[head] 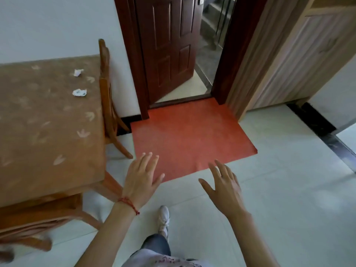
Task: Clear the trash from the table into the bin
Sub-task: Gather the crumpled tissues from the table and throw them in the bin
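Two pieces of crumpled white trash lie on the brown-clothed desk [48, 120], toward its far right part: the nearer wad [79, 92] and, just beyond it, the farther wad [78, 72], set apart from each other and lined up roughly near to far. Both hands hang in the air over the floor to the right of the desk, past its near right corner, and neither touches anything. The left hand [141, 180], with a red cord at the wrist, has its grip spread, fingers straight and pointing away; the right hand [224, 186] is likewise spread and holds nothing. The trash lies to the far left of both hands, and the left hand is clearly the nearer one, so a reach leftward and away over the desk edge with that hand looks the natural next move, taking the nearer wad first. A wooden chair [106, 89] stands at the right edge of the desk, close to the wads. No bin shows anywhere in view.
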`<state>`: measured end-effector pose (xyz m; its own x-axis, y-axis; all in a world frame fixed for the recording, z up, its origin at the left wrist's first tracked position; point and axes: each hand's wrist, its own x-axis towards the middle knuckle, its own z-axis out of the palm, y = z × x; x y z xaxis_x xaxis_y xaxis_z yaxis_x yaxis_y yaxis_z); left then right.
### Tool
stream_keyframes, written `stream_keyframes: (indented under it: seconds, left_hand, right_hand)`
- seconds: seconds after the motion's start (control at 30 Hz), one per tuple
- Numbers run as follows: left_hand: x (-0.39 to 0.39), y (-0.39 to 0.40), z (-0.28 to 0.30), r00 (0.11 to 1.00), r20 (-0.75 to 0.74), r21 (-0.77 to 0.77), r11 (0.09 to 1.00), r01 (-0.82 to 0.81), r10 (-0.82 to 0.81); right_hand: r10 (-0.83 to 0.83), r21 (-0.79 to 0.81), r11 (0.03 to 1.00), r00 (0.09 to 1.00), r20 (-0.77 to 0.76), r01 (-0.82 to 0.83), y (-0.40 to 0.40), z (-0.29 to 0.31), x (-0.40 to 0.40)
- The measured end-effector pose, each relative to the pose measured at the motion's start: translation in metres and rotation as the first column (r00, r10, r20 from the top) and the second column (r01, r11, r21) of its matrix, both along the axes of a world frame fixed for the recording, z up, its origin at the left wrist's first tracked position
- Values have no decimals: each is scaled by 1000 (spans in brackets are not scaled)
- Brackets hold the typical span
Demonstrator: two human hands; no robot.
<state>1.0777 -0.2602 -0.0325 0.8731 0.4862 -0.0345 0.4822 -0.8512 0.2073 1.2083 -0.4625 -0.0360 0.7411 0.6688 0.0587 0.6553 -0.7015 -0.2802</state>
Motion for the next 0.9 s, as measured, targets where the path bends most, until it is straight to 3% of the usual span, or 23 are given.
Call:
stream_keyframes:
  seconds: [0.7,0.9]
  left_hand:
    - [184,221,0,992,17,6,992,-124,124]
    - [243,280,-3,978,28,29,978,-207,207]
  right_hand:
    - [88,-19,996,996,-34,-88,229,6,206]
    - [176,-25,984,983,-57,-178,303,4,279]
